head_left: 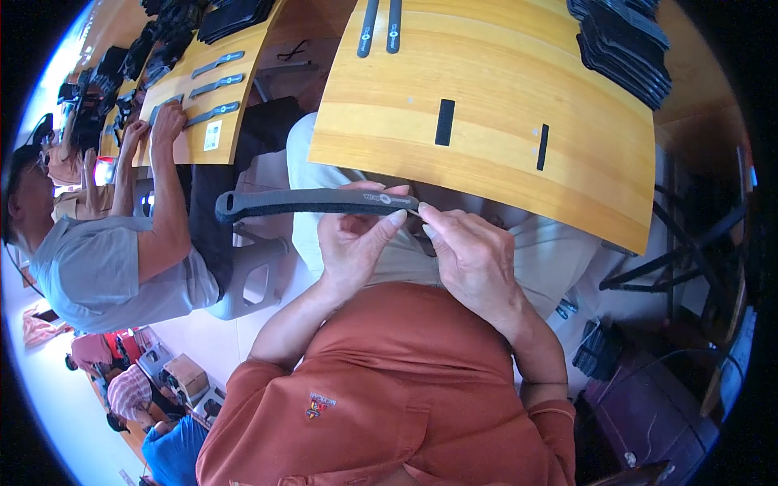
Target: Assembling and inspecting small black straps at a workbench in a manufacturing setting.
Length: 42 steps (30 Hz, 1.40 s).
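Observation:
A dark grey strap (300, 199) with a black fuzzy-looking underside and a slotted loop at its left end stretches level above my lap, just off the table's front edge. Near its printed right end, my left hand (350, 243) grips it between thumb and fingers. My right hand (474, 251) pinches the tip of that same end; whether a small separate piece sits between those fingertips is too fine to make out. On the table ahead lie a short wide black strip (444, 122) and a narrower black strip (543, 147), apart from each other.
Two finished-looking grey straps (393, 26) lie at the far left of the wooden table (365, 121). A stack of black pieces (624, 49) rests at its far right. Left of me, a seated co-worker (105, 259) handles a strap at another table (231, 121).

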{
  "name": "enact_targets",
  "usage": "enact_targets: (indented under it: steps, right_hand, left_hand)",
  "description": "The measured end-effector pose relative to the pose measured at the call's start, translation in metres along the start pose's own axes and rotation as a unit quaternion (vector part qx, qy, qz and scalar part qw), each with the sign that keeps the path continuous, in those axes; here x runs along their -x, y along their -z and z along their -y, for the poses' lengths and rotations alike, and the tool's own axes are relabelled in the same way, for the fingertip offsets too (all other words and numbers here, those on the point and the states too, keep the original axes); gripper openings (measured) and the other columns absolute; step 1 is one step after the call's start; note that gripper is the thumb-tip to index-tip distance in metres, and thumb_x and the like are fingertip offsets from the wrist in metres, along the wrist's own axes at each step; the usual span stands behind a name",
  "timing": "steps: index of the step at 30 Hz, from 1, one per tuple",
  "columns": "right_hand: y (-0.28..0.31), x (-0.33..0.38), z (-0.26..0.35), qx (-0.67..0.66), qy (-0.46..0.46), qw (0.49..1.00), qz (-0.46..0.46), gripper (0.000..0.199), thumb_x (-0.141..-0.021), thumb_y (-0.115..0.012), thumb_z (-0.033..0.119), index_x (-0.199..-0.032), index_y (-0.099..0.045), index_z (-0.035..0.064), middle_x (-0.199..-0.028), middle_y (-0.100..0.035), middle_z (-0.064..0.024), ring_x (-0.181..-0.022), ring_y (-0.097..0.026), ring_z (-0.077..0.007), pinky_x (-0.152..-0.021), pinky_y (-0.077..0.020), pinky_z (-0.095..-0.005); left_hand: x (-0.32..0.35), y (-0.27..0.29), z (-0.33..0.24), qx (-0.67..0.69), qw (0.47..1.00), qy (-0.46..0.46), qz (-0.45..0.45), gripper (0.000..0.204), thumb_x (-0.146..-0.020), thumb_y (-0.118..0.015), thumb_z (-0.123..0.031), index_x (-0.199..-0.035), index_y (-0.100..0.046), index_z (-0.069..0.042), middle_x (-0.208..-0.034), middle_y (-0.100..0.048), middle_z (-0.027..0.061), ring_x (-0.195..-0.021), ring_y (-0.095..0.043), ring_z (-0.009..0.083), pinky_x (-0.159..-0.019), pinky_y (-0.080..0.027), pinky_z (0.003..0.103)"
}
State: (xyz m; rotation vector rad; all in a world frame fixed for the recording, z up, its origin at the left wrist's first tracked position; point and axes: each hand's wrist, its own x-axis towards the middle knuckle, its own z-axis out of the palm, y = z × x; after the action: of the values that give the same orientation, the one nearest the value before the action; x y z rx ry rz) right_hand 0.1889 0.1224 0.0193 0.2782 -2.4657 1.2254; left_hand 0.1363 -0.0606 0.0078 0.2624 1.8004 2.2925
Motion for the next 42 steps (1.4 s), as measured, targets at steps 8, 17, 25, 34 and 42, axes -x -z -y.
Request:
enact_targets:
  steps: [8, 17, 25, 34, 42]
  right_hand:
    - [-0.002, -0.001, 0.015, 0.067, -0.064, 0.995, 0.032, 0.028, -0.087, -0.069, -0.003, -0.115, -0.071, -0.0002, -0.093, -0.074, -0.0152, -0.08, -0.073, -0.0312, -0.066, -0.0571, -0.0402]
    - [-0.009, 0.002, 0.012, 0.103, -0.052, 0.993, 0.033, 0.028, -0.087, -0.067, -0.004, -0.115, -0.07, -0.0008, -0.092, -0.074, -0.0141, -0.075, -0.072, -0.0293, -0.064, -0.0569, -0.0397]
    - [-0.022, 0.008, -0.021, -0.056, -0.008, 0.998, -0.029, 0.028, -0.087, -0.069, 0.0, -0.115, -0.07, 0.0019, -0.09, -0.074, -0.0117, -0.067, -0.069, -0.0281, -0.061, -0.0566, -0.0406]
    - [-0.023, 0.013, -0.019, 0.004, 0.002, 1.0, -0.027, 0.034, -0.085, -0.066, -0.003, -0.118, -0.068, 0.0023, -0.094, -0.075, -0.012, -0.071, -0.071, -0.0292, -0.063, -0.0579, -0.04]
    - [-0.019, 0.011, -0.002, 0.112, -0.075, 0.99, 0.05, 0.035, -0.085, -0.067, 0.001, -0.119, -0.07, 0.0015, -0.096, -0.075, -0.0118, -0.071, -0.071, -0.0273, -0.063, -0.059, -0.0395]
  left_hand:
    - [0.009, -0.002, 0.007, -0.098, 0.994, -0.044, -0.035, 0.039, -0.092, -0.072, 0.005, -0.126, -0.053, 0.003, -0.125, -0.068, 0.0235, -0.115, -0.067, 0.0232, -0.098, -0.055, 0.032]
    - [0.008, 0.002, 0.023, -0.261, 0.944, -0.198, -0.03, 0.029, -0.093, -0.073, 0.002, -0.12, -0.061, 0.0, -0.118, -0.071, 0.0156, -0.101, -0.071, 0.0185, -0.09, -0.056, 0.029]
    - [0.005, 0.004, 0.004, -0.023, 1.0, 0.019, 0.004, 0.034, -0.095, -0.069, 0.005, -0.125, -0.055, 0.001, -0.125, -0.069, 0.0188, -0.109, -0.067, 0.0175, -0.095, -0.055, 0.029]
    - [0.005, 0.006, 0.01, -0.046, 0.999, 0.0, 0.022, 0.033, -0.094, -0.071, 0.003, -0.124, -0.056, 0.001, -0.125, -0.069, 0.0186, -0.109, -0.068, 0.0195, -0.093, -0.057, 0.031]
    - [0.008, 0.01, 0.025, -0.33, 0.927, -0.17, 0.053, 0.03, -0.093, -0.074, 0.0, -0.118, -0.057, 0.0, -0.125, -0.069, 0.0191, -0.113, -0.067, 0.0204, -0.1, -0.053, 0.032]
